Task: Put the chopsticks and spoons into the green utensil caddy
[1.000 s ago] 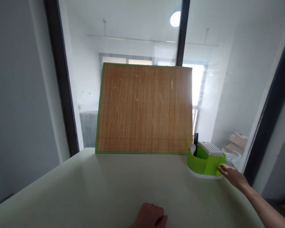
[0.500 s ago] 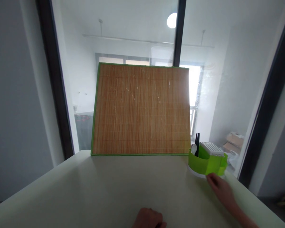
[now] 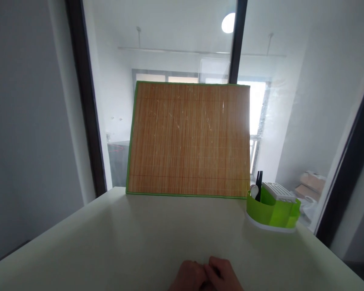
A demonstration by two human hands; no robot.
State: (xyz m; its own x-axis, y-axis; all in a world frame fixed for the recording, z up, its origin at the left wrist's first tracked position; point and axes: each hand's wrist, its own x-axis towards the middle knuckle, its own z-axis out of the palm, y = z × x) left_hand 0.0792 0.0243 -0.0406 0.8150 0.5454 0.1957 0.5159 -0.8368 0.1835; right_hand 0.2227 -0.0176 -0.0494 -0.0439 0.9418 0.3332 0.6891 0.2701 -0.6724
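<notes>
At the bottom middle of the head view, my left hand [image 3: 189, 276] rests low over the white table with its fingers curled in. Right beside it is my right hand [image 3: 223, 275], also curled, and the two touch at the knuckles and fingers. Nothing shows in either hand; the undersides of the fingers are hidden. Ahead and to the right, apart from both hands, stands a green utensil holder [image 3: 261, 210] with a white base. It carries a white slotted block [image 3: 278, 191], black chopsticks [image 3: 259, 186] and a spoon [image 3: 254, 191].
A bamboo mat [image 3: 189, 139] with green edging stands upright at the table's [image 3: 157, 226] far edge. Behind it is a glass partition with dark frame posts [image 3: 87, 97]. Beyond the glass on the right lie cardboard boxes [image 3: 311, 184].
My right hand has drawn back from beside the utensil holder to meet my left hand. The left hand stays put. The view has turned slightly left.
</notes>
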